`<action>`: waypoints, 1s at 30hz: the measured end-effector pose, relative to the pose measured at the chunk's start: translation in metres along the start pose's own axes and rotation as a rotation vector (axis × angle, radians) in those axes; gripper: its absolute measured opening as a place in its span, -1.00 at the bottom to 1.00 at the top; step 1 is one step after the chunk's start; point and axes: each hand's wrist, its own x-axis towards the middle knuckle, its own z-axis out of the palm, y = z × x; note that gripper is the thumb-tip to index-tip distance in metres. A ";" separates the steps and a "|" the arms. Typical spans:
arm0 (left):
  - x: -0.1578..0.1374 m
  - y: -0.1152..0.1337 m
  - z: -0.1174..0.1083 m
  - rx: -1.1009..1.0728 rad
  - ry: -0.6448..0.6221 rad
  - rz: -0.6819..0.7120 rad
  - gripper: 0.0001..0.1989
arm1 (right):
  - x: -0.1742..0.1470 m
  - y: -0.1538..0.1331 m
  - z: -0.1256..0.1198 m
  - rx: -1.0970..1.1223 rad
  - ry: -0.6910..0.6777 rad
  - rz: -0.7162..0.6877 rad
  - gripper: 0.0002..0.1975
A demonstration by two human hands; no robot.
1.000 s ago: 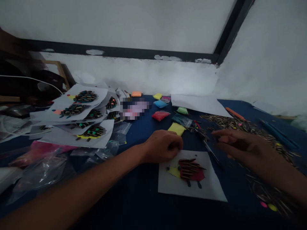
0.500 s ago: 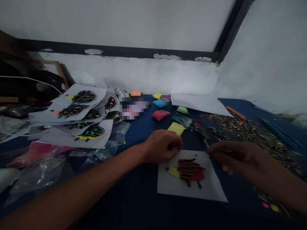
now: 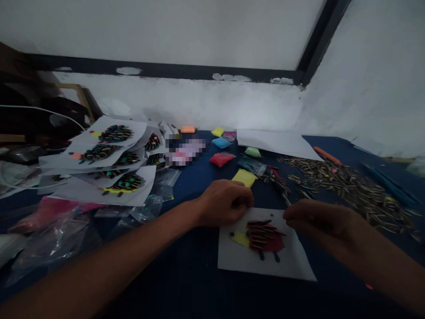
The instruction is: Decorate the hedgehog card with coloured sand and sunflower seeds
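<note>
A square white paper (image 3: 265, 269) lies before me with a hedgehog figure (image 3: 276, 241) on it: yellow head, red body, dark feet, striped sunflower seeds stuck in rows across its back. My left hand (image 3: 226, 201) rests curled at the paper's upper left corner; the inside of its fist is hidden. At the upper right edge of the paper, my right hand (image 3: 307, 217) has thumb and fingertips pressed together. Whatever they pinch is too small or hidden to name. A thin pale-tipped tool (image 3: 286, 199) lies just beyond those fingertips.
Loose sunflower seeds (image 3: 348, 186) spread across the right of the blue table. Behind my left hand lie a yellow packet (image 3: 245, 178) and a red packet (image 3: 222, 159). Papers with finished hedgehogs (image 3: 139, 195) are stacked left, above crumpled plastic bags (image 3: 66, 239). A white sheet (image 3: 279, 142) lies by the wall.
My right hand has shifted slightly left, its fingertips closer together over the paper's edge. Its forearm now covers most of the small coloured dots at lower right. My left hand has stayed put.
</note>
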 end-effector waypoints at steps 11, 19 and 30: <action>-0.004 0.000 -0.003 -0.023 -0.027 0.112 -0.68 | -0.003 0.007 0.002 -0.040 -0.060 -0.053 -0.68; -0.004 0.004 -0.010 -0.081 -0.087 0.128 -0.52 | -0.001 -0.004 0.002 0.026 -0.126 -0.013 -0.71; -0.005 0.005 -0.007 0.091 -0.137 0.251 -0.43 | -0.003 0.001 0.008 -0.060 -0.087 -0.143 -0.74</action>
